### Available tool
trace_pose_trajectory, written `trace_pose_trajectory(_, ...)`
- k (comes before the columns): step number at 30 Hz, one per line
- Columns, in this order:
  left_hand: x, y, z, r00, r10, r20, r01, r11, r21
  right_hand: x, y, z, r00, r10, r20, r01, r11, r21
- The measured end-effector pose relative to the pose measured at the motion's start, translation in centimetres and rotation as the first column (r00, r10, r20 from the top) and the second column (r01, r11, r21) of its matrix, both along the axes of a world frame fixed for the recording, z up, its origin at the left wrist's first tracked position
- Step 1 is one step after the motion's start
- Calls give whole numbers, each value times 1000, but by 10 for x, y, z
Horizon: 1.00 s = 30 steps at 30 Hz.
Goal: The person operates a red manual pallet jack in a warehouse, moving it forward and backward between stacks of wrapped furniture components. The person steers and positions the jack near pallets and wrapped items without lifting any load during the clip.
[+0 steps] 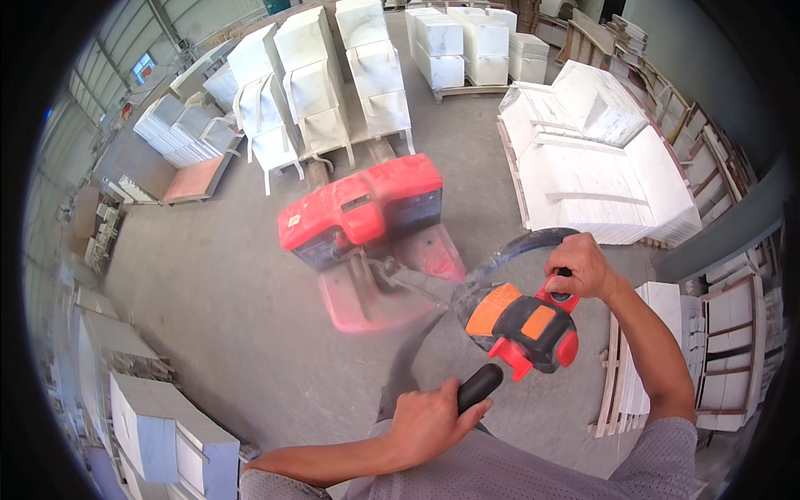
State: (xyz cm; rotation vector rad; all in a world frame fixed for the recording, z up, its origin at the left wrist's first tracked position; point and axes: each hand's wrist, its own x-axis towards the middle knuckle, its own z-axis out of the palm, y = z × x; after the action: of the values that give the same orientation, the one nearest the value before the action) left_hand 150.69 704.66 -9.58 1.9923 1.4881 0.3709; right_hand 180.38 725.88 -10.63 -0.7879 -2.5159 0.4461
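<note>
A red electric pallet truck (360, 200) stands ahead of me, its body dusty and slightly blurred. Its tiller head (527, 329), black with orange panels and red buttons, reaches back toward me on a bent black arm. My left hand (429, 423) is closed round the black left grip (481, 388), whose rounded end sticks out past the thumb. At the opposite side of the head, my right hand (583, 267) wraps the right grip, its thumb by the red part. Beyond the truck body, the forks (382, 152) extend toward a pallet of stacked white stone slabs (315, 83); their far ends are hidden.
Strapped white slabs (596, 154) sit on a pallet to the right, with more slab stacks (462, 46) at the back. Near my right elbow is a slatted wooden pallet (612, 383). Boxed slabs (171, 433) stand at lower left. A grey column (725, 221) rises at the right.
</note>
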Motion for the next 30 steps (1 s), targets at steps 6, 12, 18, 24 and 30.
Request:
trace_pose_trajectory(6, 8, 34, 1, 998, 62, -31, -66, 986, -154, 1, 48, -5, 999, 4, 41, -3, 1000, -16)
trace_pose_trajectory(12, -18, 67, -2, 997, 65, -38, -70, 983, -167, -31, 88, 1, 993, 68, 98, -67, 998, -6)
trace_pose_trajectory(18, -44, 55, -12, 990, 131, 55, -124, 984, -125, -56, 75, -9, 992, 121, 22, -119, 991, -66)
trace_pose_trajectory(24, -53, 36, -35, 988, 148, 44, -143, 986, -88, -54, 45, -25, 987, 8, 158, 2, 998, -58)
trace_pose_trajectory(30, -40, 41, -95, 978, 207, 34, -210, 965, 155, -47, 47, -80, 988, 82, 132, -77, 996, -45)
